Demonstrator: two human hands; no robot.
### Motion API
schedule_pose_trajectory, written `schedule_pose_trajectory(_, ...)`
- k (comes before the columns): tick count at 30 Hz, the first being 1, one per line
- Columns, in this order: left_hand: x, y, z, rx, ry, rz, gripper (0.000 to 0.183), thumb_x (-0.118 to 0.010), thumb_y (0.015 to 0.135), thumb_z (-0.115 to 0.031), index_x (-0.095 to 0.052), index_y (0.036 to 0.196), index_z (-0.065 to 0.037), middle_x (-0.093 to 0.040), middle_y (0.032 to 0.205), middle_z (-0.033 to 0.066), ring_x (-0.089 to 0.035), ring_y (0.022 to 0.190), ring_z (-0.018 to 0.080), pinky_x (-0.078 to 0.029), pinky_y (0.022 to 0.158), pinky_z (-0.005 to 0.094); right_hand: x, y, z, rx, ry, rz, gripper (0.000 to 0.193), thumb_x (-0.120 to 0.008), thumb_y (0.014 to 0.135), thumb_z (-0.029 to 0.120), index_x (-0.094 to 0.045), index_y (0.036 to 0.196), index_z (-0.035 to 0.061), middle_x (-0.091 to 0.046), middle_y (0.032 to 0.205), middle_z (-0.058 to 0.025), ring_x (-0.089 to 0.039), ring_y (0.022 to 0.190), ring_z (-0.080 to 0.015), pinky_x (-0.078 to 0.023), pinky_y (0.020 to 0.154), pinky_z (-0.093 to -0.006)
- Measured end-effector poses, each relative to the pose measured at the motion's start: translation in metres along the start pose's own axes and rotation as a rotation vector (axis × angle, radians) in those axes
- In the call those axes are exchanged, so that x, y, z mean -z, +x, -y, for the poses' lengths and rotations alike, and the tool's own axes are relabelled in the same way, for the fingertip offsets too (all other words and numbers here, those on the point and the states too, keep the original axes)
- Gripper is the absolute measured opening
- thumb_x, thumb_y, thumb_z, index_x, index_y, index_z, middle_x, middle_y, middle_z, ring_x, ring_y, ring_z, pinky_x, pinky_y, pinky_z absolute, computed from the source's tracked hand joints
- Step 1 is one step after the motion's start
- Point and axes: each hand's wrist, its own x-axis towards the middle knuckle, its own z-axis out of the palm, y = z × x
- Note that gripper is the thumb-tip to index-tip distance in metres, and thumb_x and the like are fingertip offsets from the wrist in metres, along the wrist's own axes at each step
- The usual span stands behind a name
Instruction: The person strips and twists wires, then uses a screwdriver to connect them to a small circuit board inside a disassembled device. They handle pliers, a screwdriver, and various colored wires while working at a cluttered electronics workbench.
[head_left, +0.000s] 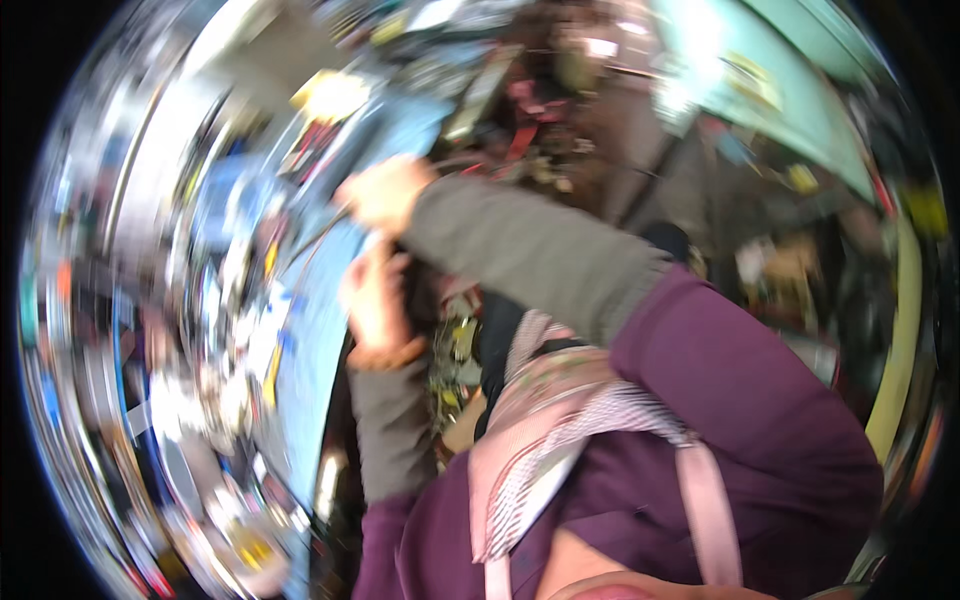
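My right hand (388, 195) is closed at the edge of a blue work surface (312, 370). A thin dark rod-like thing (318, 240) runs from its fingers down to the left over that surface; blur hides its kind. Just below, close to the right hand, is my left hand (375, 305), with a brown band at the wrist. Its fingers look curled in, and what they hold, if anything, I cannot make out. Grey-brown sleeve covers reach up both forearms.
Blurred clutter lies on the left, with a clear blue container (235, 200) and a yellow item (335, 95) among it. A red thing (522, 135) lies beyond my right forearm. A pale green panel (800, 100) stands at the upper right.
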Motion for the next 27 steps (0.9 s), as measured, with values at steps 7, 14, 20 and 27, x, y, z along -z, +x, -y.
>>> schedule_pose_trajectory(7, -0.02, 0.008, -0.036, -0.501, 0.226, 0.107, 0.061, -0.061, 0.109, -0.053, -0.067, 0.131, 0.004, -0.073, 0.104, 0.0053, -0.064, 0.09, 0.0147, -0.053, 0.08, 0.0294, 0.013, -0.08, 0.035, -0.065, 0.129, -0.309, 0.023, -0.063, 0.094, 0.031, -0.068, 0.095, 0.0086, -0.074, 0.087, -0.0106, -0.075, 0.078, -0.032, -0.058, 0.062, -0.0469)
schedule_pose_trajectory(14, -0.029, 0.124, -0.038, -0.368, 0.533, -0.022, 0.065, -0.056, 0.105, -0.057, -0.067, 0.079, 0.002, -0.065, 0.081, 0.0127, -0.053, 0.08, 0.0246, -0.045, 0.086, 0.0422, 0.043, -0.243, -0.03, -0.227, 0.078, -0.442, 0.026, -0.077, 0.083, 0.032, -0.069, 0.091, 0.0084, -0.067, 0.085, -0.01, -0.07, 0.085, -0.0318, -0.057, 0.074, -0.0476)
schedule_pose_trajectory(20, -0.008, 0.155, -0.024, -0.454, 1.081, -0.12, 0.065, -0.049, 0.106, -0.055, -0.074, 0.109, 0.005, -0.075, 0.103, 0.0243, -0.069, 0.09, 0.0414, -0.052, 0.088, 0.0489, 0.019, -0.409, -0.084, -0.983, -0.107, -0.105, 0.033, -0.073, 0.092, 0.041, -0.075, 0.086, 0.0091, -0.072, 0.087, -0.0126, -0.074, 0.089, -0.0348, -0.055, 0.082, -0.0508)
schedule_pose_trajectory(27, -0.045, 0.108, -0.023, -0.448, 1.473, -0.278, 0.06, -0.045, 0.105, -0.048, -0.071, 0.128, 0.001, -0.074, 0.118, 0.0316, -0.071, 0.105, 0.0503, -0.055, 0.092, 0.0549, 0.008, -0.475, -0.138, -0.919, -0.171, -0.349, 0.016, -0.074, 0.082, 0.026, -0.072, 0.077, 0.0112, -0.073, 0.083, -0.0097, -0.073, 0.08, -0.032, -0.057, 0.071, -0.0485)
